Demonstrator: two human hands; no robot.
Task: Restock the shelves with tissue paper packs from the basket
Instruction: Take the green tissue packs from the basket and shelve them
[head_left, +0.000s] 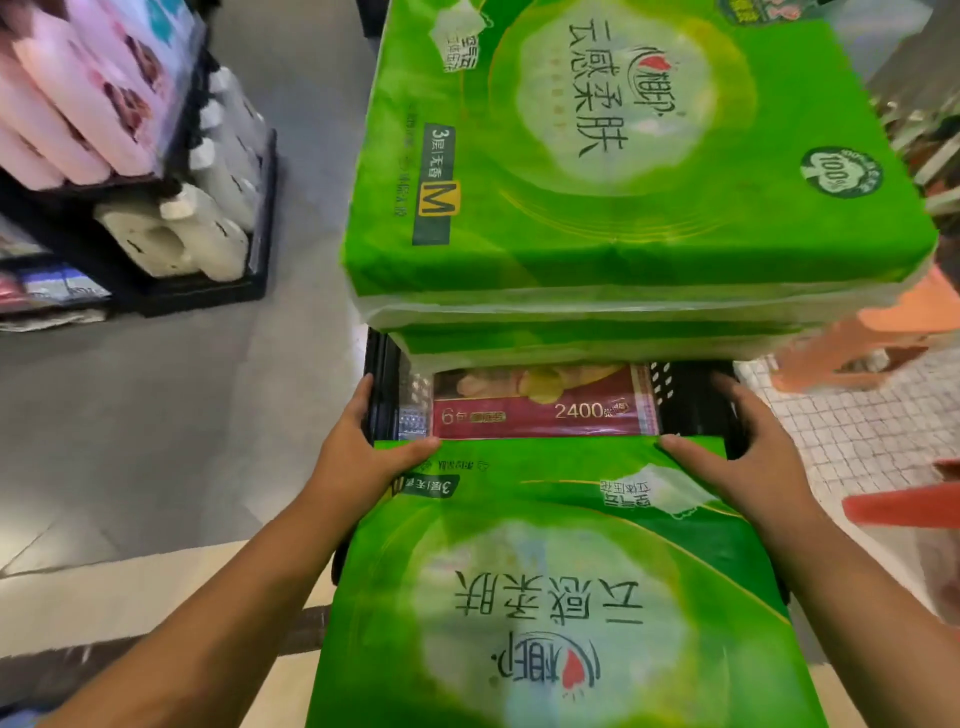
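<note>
Across the far end of the basket (691, 400) we see a stack of green tissue packs (623, 156), the top one tilted toward us and filling the upper half of the view. Closer to us is the near green pack (545, 597), over the basket's near end, its print upside down to us. Between the two, down inside the basket, a red pack (540, 405) lies flat. Off to our left, on the grey floor (182, 415), a black shelf (208, 291) carries pink packs (67, 104) above and white bottles (208, 223) below. Our left hand (363, 452) grips the near green pack at its far left corner, thumb on the top edge and fingers down the side against the basket's rim. Our right hand (748, 457) holds the far right corner, thumb on the top edge, fingers spread toward the basket's wall.
</note>
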